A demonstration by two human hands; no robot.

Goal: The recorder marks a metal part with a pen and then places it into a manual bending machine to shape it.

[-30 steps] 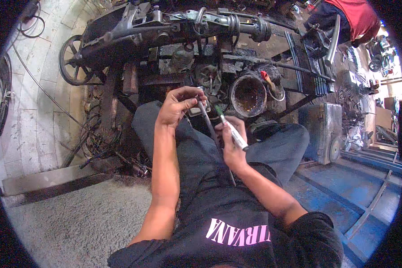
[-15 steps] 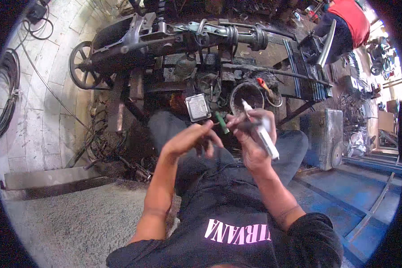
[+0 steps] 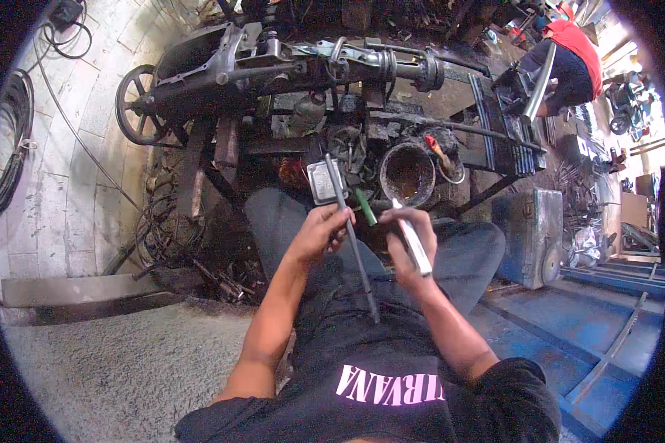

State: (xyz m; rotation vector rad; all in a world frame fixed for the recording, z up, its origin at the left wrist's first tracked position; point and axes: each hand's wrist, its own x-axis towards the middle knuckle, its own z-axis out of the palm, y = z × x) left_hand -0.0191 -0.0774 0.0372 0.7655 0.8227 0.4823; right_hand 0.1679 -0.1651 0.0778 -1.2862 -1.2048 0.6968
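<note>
My left hand (image 3: pixel 316 235) is closed, thumb and fingertips pinching a long thin dark grey rod (image 3: pixel 360 264). The rod slants from above a shallow pale metal tray (image 3: pixel 321 190) down toward my lap, its lower end in front of my shirt. To the right, my right hand (image 3: pixel 424 224) is closed round a long white marker-like stick (image 3: pixel 417 247) with a narrow tip pointing away from me. Its exact kind is unclear. Between both hands, just beyond them, a green cylindrical piece (image 3: pixel 365 207) lies among dark parts. Rod and white stick are apart.
A round bucket (image 3: pixel 386 167) with brownish contents stands beyond my right hand, beside a red-handled tool (image 3: pixel 436 150). A greasy machine with a handwheel (image 3: pixel 123 103) spans the bench ahead. A blue-grey metal case (image 3: pixel 521 229) stands right. A person in red (image 3: pixel 578 52) bends at far right.
My left hand, earlier open and blurred, now grips the grey rod. My right hand has come down and slightly left, with the white stick still in it.
</note>
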